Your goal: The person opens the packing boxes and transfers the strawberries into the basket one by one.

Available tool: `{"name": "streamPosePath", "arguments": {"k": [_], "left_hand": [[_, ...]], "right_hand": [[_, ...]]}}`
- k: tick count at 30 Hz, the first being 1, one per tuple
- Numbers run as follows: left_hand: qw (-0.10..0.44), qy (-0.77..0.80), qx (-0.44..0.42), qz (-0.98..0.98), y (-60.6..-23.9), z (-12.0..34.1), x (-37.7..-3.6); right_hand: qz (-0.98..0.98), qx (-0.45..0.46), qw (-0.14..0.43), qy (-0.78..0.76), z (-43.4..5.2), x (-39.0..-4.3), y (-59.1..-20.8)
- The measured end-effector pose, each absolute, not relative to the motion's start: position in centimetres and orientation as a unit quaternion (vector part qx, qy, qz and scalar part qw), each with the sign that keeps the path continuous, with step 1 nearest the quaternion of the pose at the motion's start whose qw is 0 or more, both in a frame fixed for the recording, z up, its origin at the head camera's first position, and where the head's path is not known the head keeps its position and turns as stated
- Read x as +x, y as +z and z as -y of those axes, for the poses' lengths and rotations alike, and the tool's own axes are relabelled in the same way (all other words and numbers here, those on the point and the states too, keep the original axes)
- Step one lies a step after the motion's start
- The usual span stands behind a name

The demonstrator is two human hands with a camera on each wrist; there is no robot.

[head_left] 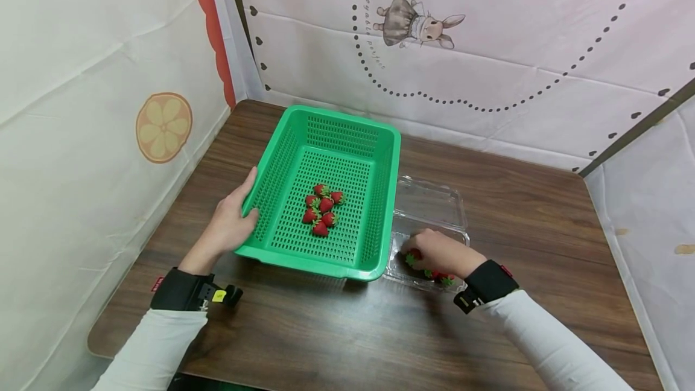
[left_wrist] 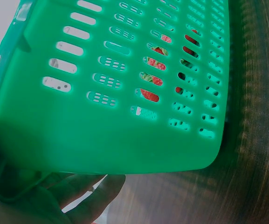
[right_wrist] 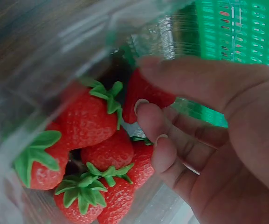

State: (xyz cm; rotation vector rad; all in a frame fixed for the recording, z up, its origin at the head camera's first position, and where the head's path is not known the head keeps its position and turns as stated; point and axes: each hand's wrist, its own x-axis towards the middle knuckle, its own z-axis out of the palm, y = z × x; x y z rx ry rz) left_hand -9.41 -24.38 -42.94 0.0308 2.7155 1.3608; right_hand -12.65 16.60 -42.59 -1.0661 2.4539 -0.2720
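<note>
A green slotted plastic basket [head_left: 310, 263] sits on the table, with several red strawberries [head_left: 326, 205] grouped on its floor. My left hand [head_left: 228, 222] grips its left rim, thumb over the edge; the left wrist view shows fingers [left_wrist: 104, 193] under the basket's outer wall. Right of the basket is a clear plastic clamshell box [head_left: 429, 201] with its lid folded back. Inside it, my right hand [head_left: 441, 252] pinches a strawberry [right_wrist: 146, 91] between thumb and fingertips. Several more strawberries [right_wrist: 90, 121] with green leaves lie in the box beside those fingers.
The brown wood-grain table [head_left: 521, 216] is bounded by white printed cloth walls [head_left: 488, 29] at the back and both sides. The clamshell stands close against the basket's right side. A black band [head_left: 491, 288] with a small camera is strapped on each wrist.
</note>
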Motion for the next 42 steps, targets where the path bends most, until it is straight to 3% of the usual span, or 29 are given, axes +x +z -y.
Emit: {"name": "streamPosePath", "arguments": {"k": [42], "left_hand": [[0.049,0.451,0.01,-0.891,-43.0,24.4,-9.5]], "right_hand": [[-0.886,-0.354,0.243,-0.176,-13.8,-13.7,-33.5]]}}
